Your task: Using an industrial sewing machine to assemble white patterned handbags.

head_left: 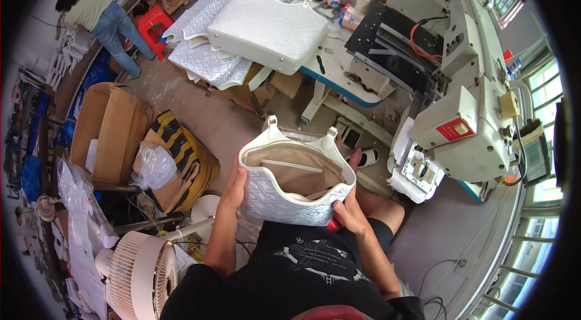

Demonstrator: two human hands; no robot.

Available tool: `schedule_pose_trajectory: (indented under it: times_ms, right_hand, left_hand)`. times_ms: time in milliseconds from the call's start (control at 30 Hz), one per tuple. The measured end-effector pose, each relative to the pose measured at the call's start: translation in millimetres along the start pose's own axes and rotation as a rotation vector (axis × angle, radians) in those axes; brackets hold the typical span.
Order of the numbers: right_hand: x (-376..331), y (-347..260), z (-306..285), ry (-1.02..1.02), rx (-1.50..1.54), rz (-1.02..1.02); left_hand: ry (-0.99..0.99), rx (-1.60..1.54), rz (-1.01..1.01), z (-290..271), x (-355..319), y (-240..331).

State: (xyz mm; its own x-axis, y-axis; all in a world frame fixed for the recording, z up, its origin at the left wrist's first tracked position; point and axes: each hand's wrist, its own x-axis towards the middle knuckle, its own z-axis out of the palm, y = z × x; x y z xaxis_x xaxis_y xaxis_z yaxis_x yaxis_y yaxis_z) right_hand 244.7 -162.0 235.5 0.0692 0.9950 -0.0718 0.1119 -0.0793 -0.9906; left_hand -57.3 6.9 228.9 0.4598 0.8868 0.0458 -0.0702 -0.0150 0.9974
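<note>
Head view, lower centre of the frame: the person sits with one white patterned handbag [295, 190] held over the lap, its mouth turned up toward the camera so the tan lining shows, apparently so the inside can be looked over. The left hand [233, 186] lies flat against the bag's left side, fingers spread along the wall, bracing it. The right hand [346, 204] cups the lower right corner, thumb up along the side, fingers wrapped underneath; a small red object [333, 224] peeps out just below that hand, and I cannot tell what it is or whether the hand pinches it. Two short strap tabs stand up at the bag's far rim.

At lower left, one white fan [144, 271] sits close beside the person's left arm. Farther out, at middle left, one open cardboard box [109, 132] stands on the floor, with a yellow and black striped bag [184, 160] leaning by it.

At the right of the frame, one large white sewing machine [478, 90] stands within arm's reach of the seat. Beyond, at upper centre, a second finished white handbag [266, 26] rests on a stack of patterned fabric panels [206, 60] on the worktable [339, 72]; so two handbags in all. One red stool [152, 23] and one other person [103, 17], bent over, are at upper left.
</note>
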Motion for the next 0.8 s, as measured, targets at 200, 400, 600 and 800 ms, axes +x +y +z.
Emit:
schedule_pose_trajectory:
  times_ms: [200, 400, 600, 800]
  right_hand:
    - [1, -6, 4, -0.054, 0.015, 0.000]
    - [-2, -21, 0, -0.078, -0.022, -0.095]
    - [-19, -17, -3, -0.040, -0.011, -0.050]
    - [-29, -6, -4, 0.059, -0.046, -0.086]
  left_hand:
    - [-0.018, -0.010, 0.063, 8, 2, 11]
    - [0.020, -0.034, 0.065, 14, -5, 14]
    - [0.018, -0.037, 0.097, 9, -16, 7]
    - [0.022, -0.106, 0.091, 14, -14, 11]
